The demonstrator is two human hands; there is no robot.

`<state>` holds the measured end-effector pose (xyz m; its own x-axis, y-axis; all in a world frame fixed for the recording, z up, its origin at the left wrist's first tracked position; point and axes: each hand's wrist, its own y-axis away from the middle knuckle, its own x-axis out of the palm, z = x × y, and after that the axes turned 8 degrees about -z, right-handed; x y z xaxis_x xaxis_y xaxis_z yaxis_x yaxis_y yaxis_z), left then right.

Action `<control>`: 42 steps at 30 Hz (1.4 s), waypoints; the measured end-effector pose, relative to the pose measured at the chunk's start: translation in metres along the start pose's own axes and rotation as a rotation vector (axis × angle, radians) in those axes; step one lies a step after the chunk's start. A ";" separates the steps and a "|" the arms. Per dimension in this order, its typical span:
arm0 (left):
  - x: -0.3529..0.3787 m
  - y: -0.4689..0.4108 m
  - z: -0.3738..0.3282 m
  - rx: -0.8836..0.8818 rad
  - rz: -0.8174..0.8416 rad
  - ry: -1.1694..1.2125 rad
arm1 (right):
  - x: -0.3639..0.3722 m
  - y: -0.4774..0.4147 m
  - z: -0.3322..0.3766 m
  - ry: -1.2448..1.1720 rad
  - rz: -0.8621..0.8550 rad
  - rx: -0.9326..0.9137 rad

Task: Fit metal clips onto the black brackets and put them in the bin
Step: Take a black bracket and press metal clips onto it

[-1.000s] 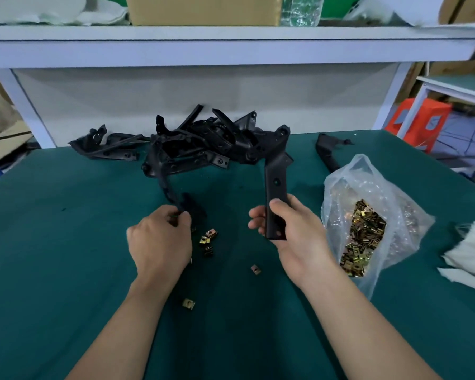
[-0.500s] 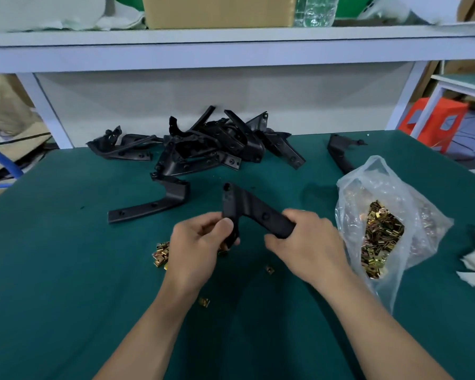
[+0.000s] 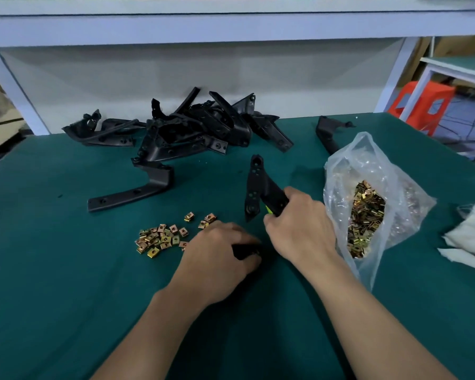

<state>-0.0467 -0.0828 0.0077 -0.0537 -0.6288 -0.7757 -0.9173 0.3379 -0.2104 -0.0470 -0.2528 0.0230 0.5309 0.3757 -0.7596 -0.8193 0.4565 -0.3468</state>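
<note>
Holding a bracket ready beside the loose clips

The right hand (image 3: 299,229) gripped one leg of a black bracket (image 3: 255,187), standing it upright over the green counter (image 3: 52,270), likely so its holed face was open for clipping. The left hand (image 3: 220,253) lay knuckles-up on the counter just beside the scattered metal clips (image 3: 159,239), fingers curled over something dark. Whether it pinched a clip could not be told. Those clips sat left of both hands, within easy reach, while the plastic bag (image 3: 368,165) of spares lay to the right. A heap of brackets (image 3: 203,127) waited at the far side. No bin was in view.
</note>
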 end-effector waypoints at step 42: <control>-0.026 -0.008 0.016 -0.330 -0.312 0.922 | 0.006 0.003 -0.001 0.102 0.095 -0.243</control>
<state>-0.0320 -0.0580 0.0205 0.0512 -0.9960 0.0730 -0.9976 -0.0544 -0.0425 -0.0461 -0.2501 0.0169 0.4350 0.3183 -0.8423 -0.8987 0.2121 -0.3839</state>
